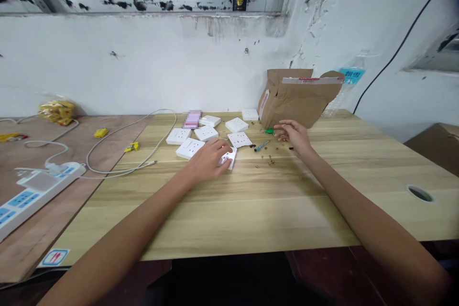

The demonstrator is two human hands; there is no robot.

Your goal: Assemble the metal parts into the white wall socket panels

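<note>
My left hand (211, 157) is closed around a white wall socket (229, 157) lying on the wooden table, with fingers over its top and the thumb at its near edge. Several more white wall sockets (237, 125) lie beyond and beside that hand. My right hand (294, 136) hovers low over the table with its fingers loosely bent and apart. A small green piece (268, 131) is at its fingertips; whether they touch cannot be made out. Between the hands lie a blue-grey screwdriver-like tool (261, 146) and small scattered brass-coloured bits (271, 160).
A brown paper bag (297, 98) stands behind my right hand, against the wall. At left are a white power strip (39, 196), a looping white cable (122, 172), yellow pieces (101, 132) and a bag of yellow parts (57, 111). A cable hole (420, 194) pierces the right side.
</note>
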